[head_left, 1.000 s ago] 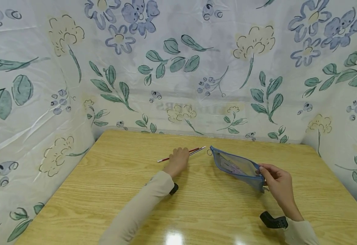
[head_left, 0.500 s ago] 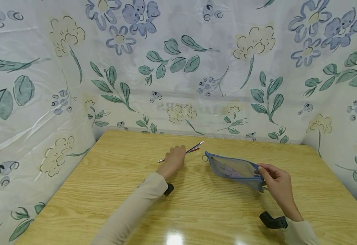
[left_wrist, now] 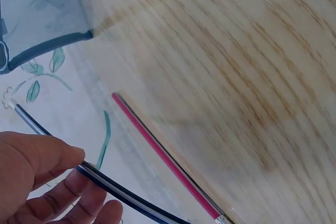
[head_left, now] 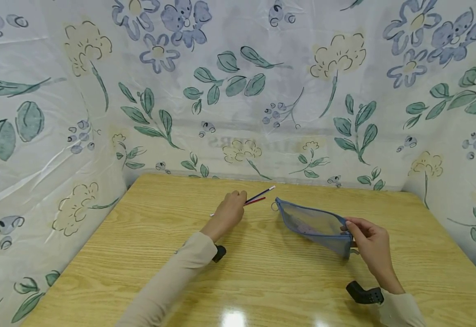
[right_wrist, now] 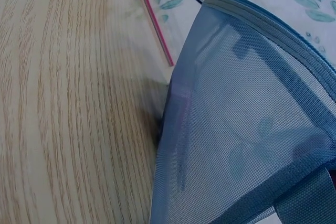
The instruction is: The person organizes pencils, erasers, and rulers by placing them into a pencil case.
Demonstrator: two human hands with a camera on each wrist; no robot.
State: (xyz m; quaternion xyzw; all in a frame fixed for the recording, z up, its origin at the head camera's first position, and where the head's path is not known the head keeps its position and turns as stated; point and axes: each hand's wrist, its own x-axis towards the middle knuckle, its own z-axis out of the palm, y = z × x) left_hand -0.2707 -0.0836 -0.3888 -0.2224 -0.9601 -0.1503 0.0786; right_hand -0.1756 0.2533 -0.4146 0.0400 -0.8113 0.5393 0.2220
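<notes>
Between thumb and fingers, my left hand [head_left: 230,211] pinches a dark blue striped pencil [left_wrist: 123,195], lifted off the table with its white end pointing to the upper right in the head view. Beneath it a red pencil [left_wrist: 168,160] lies on the wood. My right hand [head_left: 371,240] grips the right end of a blue mesh zipper pouch [head_left: 315,222], whose mouth gapes upward. Through the mesh something purplish and a thin long shape show inside the pouch in the right wrist view; their kind is unclear. The pouch's left tip, with a ring, is near the pencils.
Both hands are over a light wooden table [head_left: 262,281]. A cloth [head_left: 238,113] printed with flowers and leaves hangs behind and at both sides of it. Black wrist mounts [head_left: 364,294] sit at each wrist.
My left hand has lifted the blue pencil off the red one and drawn slightly left. The red pencil stays on the table. The pouch's left tip has shifted a little; my right hand holds its place.
</notes>
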